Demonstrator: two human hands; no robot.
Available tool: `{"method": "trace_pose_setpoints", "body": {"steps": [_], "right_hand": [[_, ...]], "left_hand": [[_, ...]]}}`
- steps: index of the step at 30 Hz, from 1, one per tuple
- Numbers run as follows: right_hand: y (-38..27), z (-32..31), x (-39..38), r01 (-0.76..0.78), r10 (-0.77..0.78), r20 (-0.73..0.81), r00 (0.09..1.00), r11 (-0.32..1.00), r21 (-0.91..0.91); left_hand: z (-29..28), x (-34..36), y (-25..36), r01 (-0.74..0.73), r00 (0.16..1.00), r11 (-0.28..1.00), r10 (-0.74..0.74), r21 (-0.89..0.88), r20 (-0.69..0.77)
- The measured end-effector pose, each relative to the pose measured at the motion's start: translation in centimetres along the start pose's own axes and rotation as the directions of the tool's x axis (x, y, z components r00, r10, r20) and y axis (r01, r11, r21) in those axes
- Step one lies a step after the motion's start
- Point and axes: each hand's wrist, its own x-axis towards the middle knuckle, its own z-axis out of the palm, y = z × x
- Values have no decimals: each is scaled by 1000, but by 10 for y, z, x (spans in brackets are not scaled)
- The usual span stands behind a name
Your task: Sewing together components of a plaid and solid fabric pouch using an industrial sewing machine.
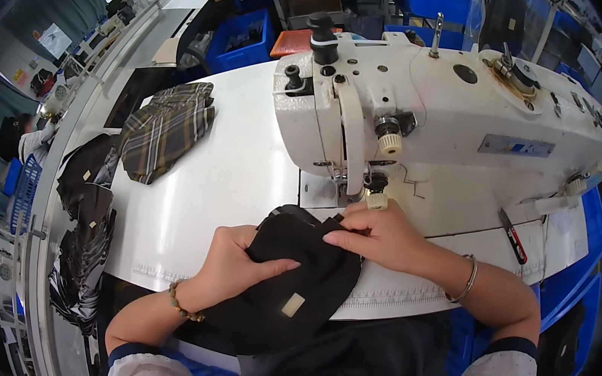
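Observation:
A black fabric piece (308, 280) with a small pale label lies at the table's front edge and hangs over it toward my lap. My left hand (228, 266) grips its left side, thumb on top and fingers hidden beneath the cloth. With thumb and fingers, my right hand (371, 235) pinches the upper right edge, where a small dark tab sticks up. That hand is just in front of the presser foot of a white sewing machine (435, 92). Whether the cloth lies under the needle is hidden.
Folded plaid fabric (166, 131) rests on the white table (236, 134) at left. Dark fabric pieces (87, 224) hang along the left edge. A red and black cutting tool (513, 237) lies right of my right arm. Blue bins (241, 39) stand behind; others are at right.

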Motion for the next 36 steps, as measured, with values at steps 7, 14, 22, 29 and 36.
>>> {"method": "trace_pose_setpoints", "body": {"steps": [7, 14, 22, 29, 36], "right_hand": [[-8, -5, -12, 116, -116, -102, 988, 993, -3], [5, -1, -9, 152, -145, -206, 968, 988, 19], [0, 0, -11, 220, -202, -246, 948, 974, 46], [0, 1, -13, 205, -182, -225, 957, 976, 80], [0, 4, -13, 198, -169, -222, 960, 974, 115]], "left_hand": [[-4, 53, 16, -24, 980, 995, 42, -96, 193], [3, 54, 4, -1, 983, 996, 19, -93, 184], [-2, 50, 10, 11, 982, 995, 7, -95, 190], [1, 49, 16, 22, 980, 990, 6, -137, 201], [6, 48, 9, 25, 987, 937, 32, -349, 159]]}}
